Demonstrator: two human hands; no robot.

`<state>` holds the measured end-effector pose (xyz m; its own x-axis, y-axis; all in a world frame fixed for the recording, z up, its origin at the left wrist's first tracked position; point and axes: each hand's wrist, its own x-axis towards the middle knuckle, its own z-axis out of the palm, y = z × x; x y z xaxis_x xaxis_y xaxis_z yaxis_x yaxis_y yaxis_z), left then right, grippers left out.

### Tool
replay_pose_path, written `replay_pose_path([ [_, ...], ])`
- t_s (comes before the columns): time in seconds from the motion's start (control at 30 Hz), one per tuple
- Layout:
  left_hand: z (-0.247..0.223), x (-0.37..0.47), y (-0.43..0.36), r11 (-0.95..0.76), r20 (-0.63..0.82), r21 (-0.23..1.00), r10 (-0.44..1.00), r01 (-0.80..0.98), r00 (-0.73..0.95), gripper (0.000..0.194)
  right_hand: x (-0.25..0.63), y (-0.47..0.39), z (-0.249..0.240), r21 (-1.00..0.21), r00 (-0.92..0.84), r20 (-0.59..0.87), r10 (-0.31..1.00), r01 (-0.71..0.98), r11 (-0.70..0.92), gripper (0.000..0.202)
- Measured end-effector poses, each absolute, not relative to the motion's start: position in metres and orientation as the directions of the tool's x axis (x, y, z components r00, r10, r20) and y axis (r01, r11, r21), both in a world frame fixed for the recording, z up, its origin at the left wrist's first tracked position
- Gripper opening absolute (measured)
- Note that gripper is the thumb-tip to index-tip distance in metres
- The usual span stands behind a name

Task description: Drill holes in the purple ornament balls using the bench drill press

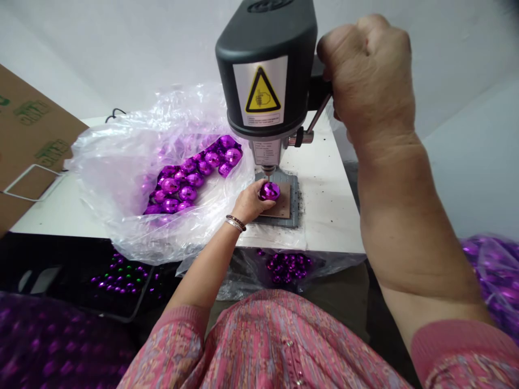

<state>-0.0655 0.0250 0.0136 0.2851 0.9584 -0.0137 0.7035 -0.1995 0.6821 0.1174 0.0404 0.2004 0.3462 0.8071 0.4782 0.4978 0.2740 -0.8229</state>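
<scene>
A shiny purple faceted ball rests on a brown board under the drill press. My left hand grips the ball from its left side, thumb and fingers around it. The drill bit comes down at the top of the ball; whether it has entered the ball I cannot make out. Raised at the right of the machine, my right hand is closed around the drill press handle, and most of its grip is hidden by the fingers.
Left of the machine, a clear plastic bag lies open with several purple balls in it. A cardboard box stands at far left. Below the white table hang more purple balls. Another filled bag sits at right.
</scene>
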Motion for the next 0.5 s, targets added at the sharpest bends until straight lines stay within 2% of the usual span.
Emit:
replay_pose_path([
  [0.13,0.009,-0.068,0.023,-0.168,-0.021,0.727,0.964,0.665,0.266,0.062,0.116,0.028,0.194,-0.752,0.311,0.566,0.764,0.575,0.323,0.034],
  [0.27,0.006,-0.068,0.022,-0.175,-0.008,0.732,0.964,0.658,0.265,0.059,0.116,0.001,0.170,-0.561,0.158,0.761,0.630,0.649,0.514,0.028],
  [0.5,0.003,-0.069,0.023,-0.186,0.009,0.742,0.963,0.644,0.269,0.059,0.116,-0.028,0.118,-0.319,0.049,0.882,0.468,0.794,0.518,0.017],
])
